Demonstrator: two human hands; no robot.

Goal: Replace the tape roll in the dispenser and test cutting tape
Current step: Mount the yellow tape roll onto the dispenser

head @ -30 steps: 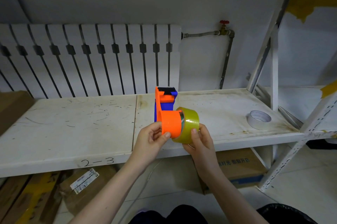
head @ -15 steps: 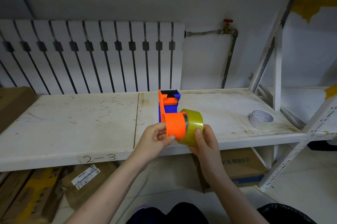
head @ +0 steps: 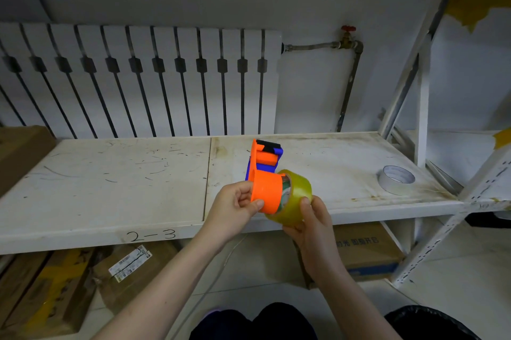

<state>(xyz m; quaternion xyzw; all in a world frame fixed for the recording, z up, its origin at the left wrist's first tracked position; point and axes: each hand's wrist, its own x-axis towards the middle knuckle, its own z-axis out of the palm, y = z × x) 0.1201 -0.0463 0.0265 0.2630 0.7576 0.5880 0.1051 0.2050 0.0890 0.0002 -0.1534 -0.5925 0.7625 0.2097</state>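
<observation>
Tape dispenser work sits at the centre of the frame, but we take the scene from largest to smallest. We see a white radiator [head: 138, 79] across the upper left, and below it a wide, scuffed white shelf [head: 110, 182] running from the left edge to the right, its front lip marked "2-3". Under the shelf, at lower left, lie brown cardboard boxes [head: 55, 284], and at lower right of centre stands another cardboard box [head: 367, 254] with blue print. A pipe with a red valve [head: 347, 28] runs down the wall right of the radiator. Our two forearms rise from the bottom edge to the middle of the frame. Our left hand [head: 235, 208] has its grip closed on the orange and blue tape dispenser [head: 265, 173], thumb pressed against the orange hub, holding it in the air just in front of the shelf's front lip. Our right hand [head: 309, 226] has its grip pinching the yellowish clear tape roll [head: 297, 197], thumb on its outer face and fingers under it; the roll sits partly over the orange hub, tilted. At the right end of the shelf, well apart from our hands, lies a silver-white tape roll [head: 396, 179], flat.
</observation>
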